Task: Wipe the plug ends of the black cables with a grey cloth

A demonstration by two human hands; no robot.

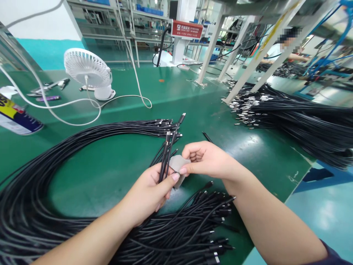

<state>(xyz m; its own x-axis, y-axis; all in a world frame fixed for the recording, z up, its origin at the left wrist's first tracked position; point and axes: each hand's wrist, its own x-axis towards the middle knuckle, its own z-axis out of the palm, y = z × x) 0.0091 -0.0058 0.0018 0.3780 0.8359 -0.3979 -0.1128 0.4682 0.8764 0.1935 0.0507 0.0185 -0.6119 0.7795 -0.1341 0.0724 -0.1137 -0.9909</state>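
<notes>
Black cables [164, 154], a few of them, are gripped in the person's left hand [154, 187], held above the table with their metal plugs pointing up and away. The fingers curl around the cables, and the thumb touches a grey cloth [178, 162] just beside them. The right hand [206, 160] pinches this cloth between thumb and bent fingers, close to the left thumb.

Under the left forearm lies a heap of wires [182, 221], black too, most of its plugs facing right. At the left it joins a curved bundle [110, 129], which sweeps around a bare patch of the green table [91, 173] and ends just beyond the hands. One loose tip [206, 137] shows behind the right hand.

Farther off at the left, a spray can [19, 116] is cut by the picture's edge. Past it are some small tools [48, 98] and a white fan [86, 68], its cord [68, 123] looping over the tabletop. To the right, near slanting white posts [248, 66], lies a large stack of wires [298, 114]. Beyond stand a red sign [187, 29], metal shelves [104, 25] and another person [274, 49] in a light top.
</notes>
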